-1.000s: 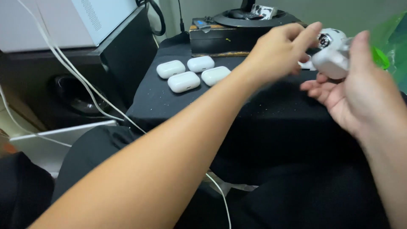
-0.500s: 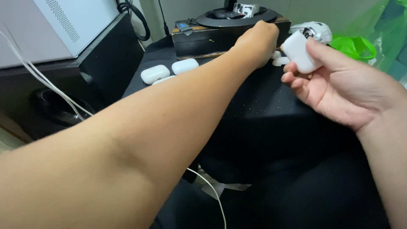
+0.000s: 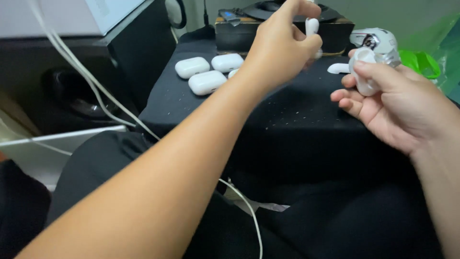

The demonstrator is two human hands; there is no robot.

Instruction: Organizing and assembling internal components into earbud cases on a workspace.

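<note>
Above black cloth (image 3: 287, 115), left hand (image 3: 280, 45) pinches earbud (image 3: 311, 25) (white).

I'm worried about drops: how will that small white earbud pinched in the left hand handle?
The earbud looks smooth and glossy, so probably slippery. The left hand lifts it with fingertips alone, so it is likely very light. Its rounded stem suggests it could roll if set on the black cloth. The right hand cups a white case.
</note>
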